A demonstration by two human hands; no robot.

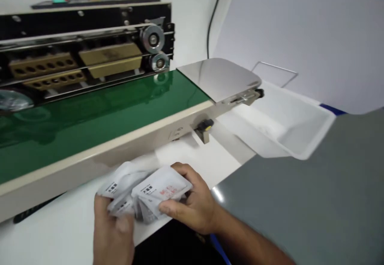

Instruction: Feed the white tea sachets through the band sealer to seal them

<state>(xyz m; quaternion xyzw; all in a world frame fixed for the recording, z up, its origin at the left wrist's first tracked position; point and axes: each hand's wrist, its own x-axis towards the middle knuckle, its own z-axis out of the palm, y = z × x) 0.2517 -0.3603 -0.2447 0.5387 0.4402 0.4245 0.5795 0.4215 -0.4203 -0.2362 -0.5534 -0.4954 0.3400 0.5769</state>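
Several small white printed packets are bunched at the bottom centre, over the front edge of a white surface. My right hand (195, 203) holds a group of packets (163, 189) from the right, thumb on the front one, which has black print and red marks. Around the lower end of the other packets (121, 183), my left hand (114, 233) is closed, its fingertips partly blurred. The two groups of packets touch or overlap between my hands.
Behind my hands runs a green conveyor belt (99, 117) with a cream side rail. A machine with rollers and brass blocks (111, 59) stands above it. A metal plate (222, 79) caps the belt's right end, beside a white bin (300, 125). A black knob (205, 125) juts from the rail.
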